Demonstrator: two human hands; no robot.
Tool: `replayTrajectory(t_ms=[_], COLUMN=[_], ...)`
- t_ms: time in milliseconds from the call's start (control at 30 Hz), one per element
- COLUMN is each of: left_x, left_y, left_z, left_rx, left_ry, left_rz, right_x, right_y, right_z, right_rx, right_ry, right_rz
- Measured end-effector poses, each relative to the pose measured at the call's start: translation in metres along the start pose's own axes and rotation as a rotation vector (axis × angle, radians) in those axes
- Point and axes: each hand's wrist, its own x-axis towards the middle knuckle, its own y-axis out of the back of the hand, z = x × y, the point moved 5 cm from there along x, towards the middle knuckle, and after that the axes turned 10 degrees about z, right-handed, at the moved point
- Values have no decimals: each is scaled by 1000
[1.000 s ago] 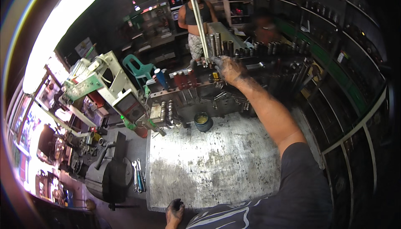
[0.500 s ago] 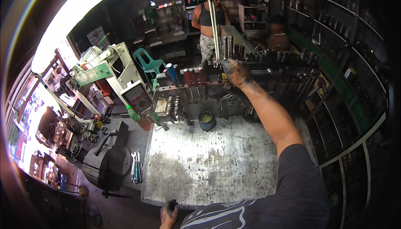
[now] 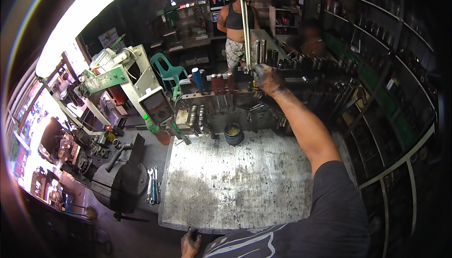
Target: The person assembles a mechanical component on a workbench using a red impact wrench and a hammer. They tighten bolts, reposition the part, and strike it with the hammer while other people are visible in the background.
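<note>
Sockets (image 3: 262,51) stand on rack (image 3: 193,95) beyond surface (image 3: 235,178), just beside right hand (image 3: 269,80), curled by pole (image 3: 244,23), can't tell if gripping, best kept from toppling them; left hand (image 3: 190,243) half-open, seemingly empty, at surface's near edge.

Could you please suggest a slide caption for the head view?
Right hand at the tool rack, left hand beside the workbench.

Below R fingers (image 3: 258,71) the counter (image 3: 235,178) looks metal, scuffed & semi-glossy, w/ screwdrivers (image 3: 230,82) to their L in glossy plastic hndls, smooth plastic chair (image 3: 173,73) farther L, shiny metal spanners (image 3: 149,188) lower L.
</note>
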Motion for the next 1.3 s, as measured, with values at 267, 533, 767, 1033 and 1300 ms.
replayTrajectory(t_ms=[267, 533, 767, 1033, 1300], left_x=[4, 21, 15, 12, 22], left_y=[2, 4, 8, -3, -5], left_z=[-10, -19, -27, -59, -54], left_rx=[16, -8, -70, -44, -34], left_ry=[9, -62, 30, -21, -19], left_rz=[-18, 10, -7, 50, 26], right_x=[40, 69, 76, 68, 46], right_y=[11, -1, -20, -3, 2], right_z=[-9, -20, -8, -21, -19], right_rx=[-269, -404, -379, -381, -348], right_ry=[-166, -292, -293, -270, -356], right_rz=[-541, -755, -828, -791, -652])
